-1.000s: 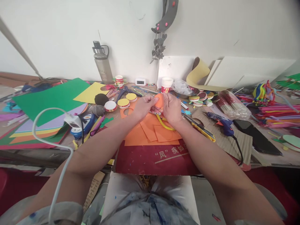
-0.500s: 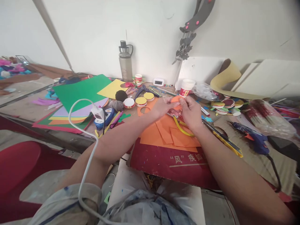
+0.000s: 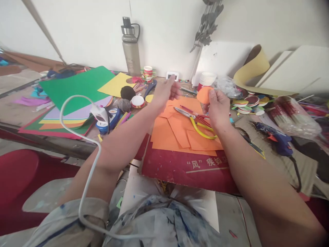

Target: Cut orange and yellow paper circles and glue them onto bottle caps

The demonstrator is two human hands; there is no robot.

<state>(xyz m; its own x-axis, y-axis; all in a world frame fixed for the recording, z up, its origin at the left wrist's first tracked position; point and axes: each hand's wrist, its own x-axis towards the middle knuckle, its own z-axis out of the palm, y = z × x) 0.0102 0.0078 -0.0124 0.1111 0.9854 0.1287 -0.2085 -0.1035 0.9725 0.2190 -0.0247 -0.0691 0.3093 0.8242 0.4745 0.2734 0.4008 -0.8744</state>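
My right hand (image 3: 218, 108) is closed on a small round orange paper piece (image 3: 204, 95), held up above the table. My left hand (image 3: 166, 91) hovers to its left, blurred by motion, its fingers loosely apart and holding nothing. Below both hands lie orange paper sheets and offcuts (image 3: 180, 132) on a red board (image 3: 185, 168). Scissors with yellow and red handles (image 3: 197, 121) rest on the orange paper just under my right hand.
Green (image 3: 74, 87), yellow and purple sheets are stacked at the left. A metal bottle (image 3: 130, 48) stands by the wall. Round lids (image 3: 137, 101), a paper cup stack (image 3: 207, 79), a blue glue gun (image 3: 276, 139) and a white cable (image 3: 84, 151) lie around.
The hands have parted: my left hand let go of the orange piece and swung up and left, while my right hand lifted the piece. The camera tilted down and left.
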